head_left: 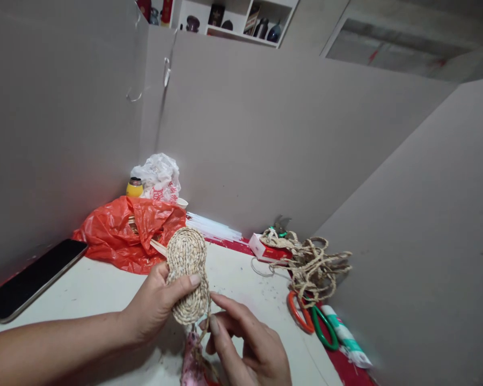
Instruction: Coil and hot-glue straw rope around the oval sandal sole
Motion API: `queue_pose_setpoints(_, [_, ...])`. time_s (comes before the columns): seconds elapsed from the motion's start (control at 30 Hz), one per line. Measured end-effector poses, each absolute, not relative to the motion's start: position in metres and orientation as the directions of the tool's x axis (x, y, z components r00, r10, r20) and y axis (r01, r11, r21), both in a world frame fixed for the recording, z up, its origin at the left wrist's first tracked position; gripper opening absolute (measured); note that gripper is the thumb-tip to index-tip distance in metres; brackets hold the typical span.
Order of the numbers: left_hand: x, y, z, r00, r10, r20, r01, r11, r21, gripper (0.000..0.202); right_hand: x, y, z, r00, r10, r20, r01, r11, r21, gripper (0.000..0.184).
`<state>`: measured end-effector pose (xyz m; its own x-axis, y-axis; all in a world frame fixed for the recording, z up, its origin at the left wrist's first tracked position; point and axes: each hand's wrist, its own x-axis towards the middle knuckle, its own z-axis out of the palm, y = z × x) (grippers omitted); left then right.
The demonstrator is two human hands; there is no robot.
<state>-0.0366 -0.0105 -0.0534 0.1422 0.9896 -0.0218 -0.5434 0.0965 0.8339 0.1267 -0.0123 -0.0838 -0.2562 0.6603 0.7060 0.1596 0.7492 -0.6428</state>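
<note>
My left hand (pixel 156 297) grips a coiled straw sole (pixel 187 257), long with rounded ends and a narrower waist. Its thumb presses on the face while the fingers are hidden behind. At the sole's lower right edge, my right hand (pixel 245 343) pinches a thin braided straw cord (pixel 203 332) between thumb and forefinger. The cord runs along the edge and hangs down. Just under the sole stands a pink, spotted tool (pixel 192 354) with a narrow metal tip, apparently a glue gun. Its lower part is cut off by the frame.
A red plastic bag (pixel 116 230) and a phone (pixel 32 279) lie left. Behind are a yellow jar (pixel 134 187), a white bag (pixel 156 174) and translucent sticks (pixel 215 228). To the right are a tangled straw cord pile (pixel 316 265), orange-and-green-handled scissors (pixel 325 328) and a green-white roll (pixel 346 335).
</note>
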Motion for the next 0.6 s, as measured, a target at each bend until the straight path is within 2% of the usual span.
queue_pose_setpoints(0.17, [-0.0354,-0.0106,-0.0546,0.104,0.993,-0.049,-0.536,0.098,0.839,0.021,0.1255,-0.0147,-0.0826,-0.263,0.714,0.649,0.109,0.691,-0.715,0.026])
queue_pose_setpoints(0.37, [-0.0335,-0.0107,-0.0562,0.056,0.997,-0.061,-0.524,0.081,0.848,0.019,0.1219,-0.0178,-0.0806,-0.273,0.810,0.518,0.018,0.543,-0.840,0.024])
queue_pose_setpoints(0.6, [-0.0313,-0.0115,-0.0554,0.030,0.996,-0.090,-0.514,0.092,0.853,0.021,0.1181,-0.0195,-0.0815,-0.229,0.851,0.472,0.010,0.487,-0.874,0.024])
